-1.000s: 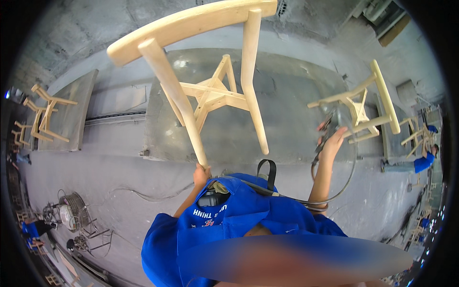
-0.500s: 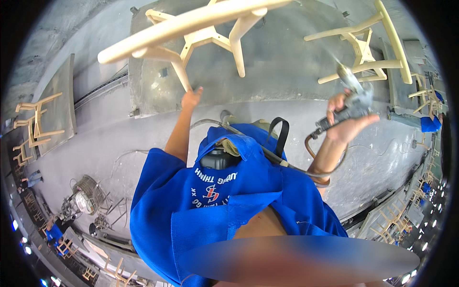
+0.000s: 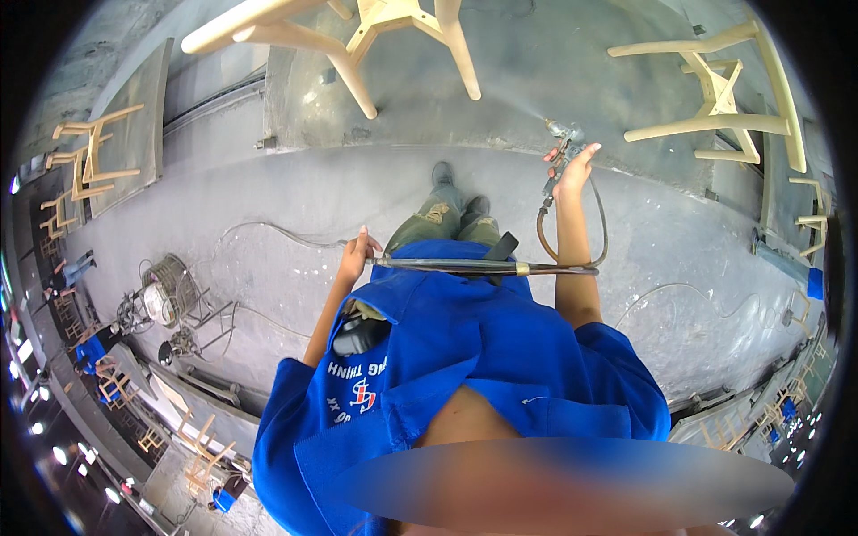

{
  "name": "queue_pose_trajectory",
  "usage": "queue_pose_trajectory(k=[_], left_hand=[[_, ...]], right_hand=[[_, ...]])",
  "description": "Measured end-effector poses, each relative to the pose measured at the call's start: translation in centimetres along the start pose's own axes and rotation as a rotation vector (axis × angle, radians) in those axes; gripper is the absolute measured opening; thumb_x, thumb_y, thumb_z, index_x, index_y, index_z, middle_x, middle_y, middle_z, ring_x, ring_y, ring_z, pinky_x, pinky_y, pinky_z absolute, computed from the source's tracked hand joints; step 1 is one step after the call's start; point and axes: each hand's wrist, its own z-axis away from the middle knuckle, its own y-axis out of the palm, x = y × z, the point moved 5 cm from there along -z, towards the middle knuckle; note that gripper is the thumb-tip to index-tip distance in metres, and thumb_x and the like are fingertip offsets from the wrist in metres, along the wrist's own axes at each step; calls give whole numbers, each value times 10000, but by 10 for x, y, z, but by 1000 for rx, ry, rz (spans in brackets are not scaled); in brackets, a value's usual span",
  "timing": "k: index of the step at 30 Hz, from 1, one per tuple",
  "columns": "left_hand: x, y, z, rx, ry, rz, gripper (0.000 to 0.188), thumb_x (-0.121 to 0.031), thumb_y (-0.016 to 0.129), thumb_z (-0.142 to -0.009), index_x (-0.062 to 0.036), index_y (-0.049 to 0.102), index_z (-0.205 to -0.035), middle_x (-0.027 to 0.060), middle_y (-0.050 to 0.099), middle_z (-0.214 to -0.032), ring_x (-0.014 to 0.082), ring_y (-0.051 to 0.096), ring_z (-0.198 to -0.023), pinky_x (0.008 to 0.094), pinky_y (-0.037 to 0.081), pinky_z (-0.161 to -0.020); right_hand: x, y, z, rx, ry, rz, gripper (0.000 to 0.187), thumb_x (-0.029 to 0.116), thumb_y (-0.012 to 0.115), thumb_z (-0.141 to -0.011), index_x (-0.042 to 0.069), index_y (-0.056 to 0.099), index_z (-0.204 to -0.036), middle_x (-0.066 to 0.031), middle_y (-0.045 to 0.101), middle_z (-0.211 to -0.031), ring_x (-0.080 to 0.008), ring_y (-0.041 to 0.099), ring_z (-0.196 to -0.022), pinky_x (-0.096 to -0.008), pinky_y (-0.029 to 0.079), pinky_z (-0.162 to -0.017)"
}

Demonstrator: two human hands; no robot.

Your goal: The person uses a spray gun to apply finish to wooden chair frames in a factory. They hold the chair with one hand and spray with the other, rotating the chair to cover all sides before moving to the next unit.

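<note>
- R hand [image 3: 572, 172]: holding spray gun [image 3: 566, 138], mist [image 3: 518, 104] fwd-L of hand
- L hand [image 3: 355, 256]: at hose [image 3: 447, 265], can't tell if gripping
- Wood chair [image 3: 384, 13]: fwd of L hand, well apart
- 2nd chair [image 3: 715, 92]: fwd-R of R hand
</note>
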Motion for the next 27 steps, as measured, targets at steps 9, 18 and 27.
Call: queue_pose_trajectory(k=[9, 18, 27], left_hand=[[-29, -39, 100, -320, 210, 78, 586, -457, 381, -1075, -6, 694, -870, -17, 430, -561, 103, 396, -541, 304, 307, -531], [25, -158, 79, -345, 361, 127, 594, -432, 355, -1081, 3, 695, -861, -15, 440, -546, 98, 385, -519, 310, 299, -511], [21, -225, 15, -53, 432, 246, 606, -464, 343, -1069, -21, 712, -881, -2, 442, -573, 115, 410, -554, 323, 331, -540]], right_hand=[[-76, -24, 4, -70, -54, 367, 684, 686, 493, -954, 22, 614, -845, -75, 619, -647, -193, 618, -499, -303, 423, -436], [-135, 165, 103, 340, -526, 1471, 435, 453, 653, -924, 86, 675, -1156, -218, 721, -993, -423, 681, -972, -498, 538, -840], [30, 245, 300, 129, -1064, 1522, 352, 326, 686, -915, 78, 638, -1160, -181, 723, -1000, -390, 692, -923, -474, 550, -778]])
